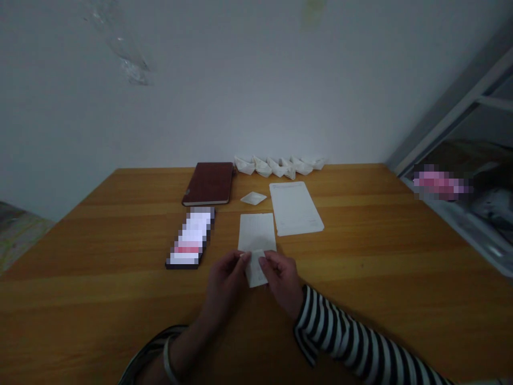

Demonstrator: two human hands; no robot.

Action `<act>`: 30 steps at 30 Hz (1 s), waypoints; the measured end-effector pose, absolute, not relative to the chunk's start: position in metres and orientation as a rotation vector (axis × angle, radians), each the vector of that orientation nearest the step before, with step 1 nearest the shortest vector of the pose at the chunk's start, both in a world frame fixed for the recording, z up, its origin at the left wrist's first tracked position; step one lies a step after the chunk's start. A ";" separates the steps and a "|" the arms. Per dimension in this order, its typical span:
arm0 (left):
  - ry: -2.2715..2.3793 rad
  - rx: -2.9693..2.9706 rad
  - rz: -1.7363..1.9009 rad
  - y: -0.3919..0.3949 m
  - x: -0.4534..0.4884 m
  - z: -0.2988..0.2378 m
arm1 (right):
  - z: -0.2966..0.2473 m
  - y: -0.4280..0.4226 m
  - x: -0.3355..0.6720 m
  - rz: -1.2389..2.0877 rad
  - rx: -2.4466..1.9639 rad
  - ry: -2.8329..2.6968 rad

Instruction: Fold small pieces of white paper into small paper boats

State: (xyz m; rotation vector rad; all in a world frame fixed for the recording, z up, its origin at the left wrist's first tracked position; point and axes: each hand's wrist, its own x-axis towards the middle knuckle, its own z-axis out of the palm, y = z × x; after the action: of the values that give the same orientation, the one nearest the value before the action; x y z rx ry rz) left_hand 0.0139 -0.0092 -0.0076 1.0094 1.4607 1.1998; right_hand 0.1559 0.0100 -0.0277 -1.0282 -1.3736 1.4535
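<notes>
Between my two hands is a small folded piece of paper (256,271), pale and roughly square. My left hand (227,271) pinches its left edge with thumb and fingers. On the opposite side my right hand (282,272) grips the upper right edge, its thumb lying on the paper's face. Just beyond the hands a lined sheet of paper (257,230) lies flat, its near edge partly hidden by my fingers. Farther back rests a small diamond-shaped folded paper (254,198).
A stack of white sheets (296,208) lies to the right. Several folded paper boats (276,167) line the wall. On the left are a brown notebook (210,183) and a phone (191,238) with a blurred screen. Everything stands on a wooden table (380,256).
</notes>
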 end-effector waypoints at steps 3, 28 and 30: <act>1.522 1.053 1.168 -0.009 0.010 -0.005 | -0.025 0.009 0.156 1.511 -1.002 -1.360; 1.354 1.056 0.966 -0.011 0.014 0.005 | -0.021 0.016 0.163 1.343 -0.930 -1.551; 1.362 1.082 0.963 -0.011 0.014 0.006 | -0.020 0.015 0.162 1.340 -0.937 -1.517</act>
State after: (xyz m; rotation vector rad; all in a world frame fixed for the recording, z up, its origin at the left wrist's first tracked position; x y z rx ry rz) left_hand 0.0137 -0.0112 0.0062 1.0819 1.3620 0.9632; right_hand 0.1617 0.0153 -0.0199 -0.9368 -1.5172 1.3398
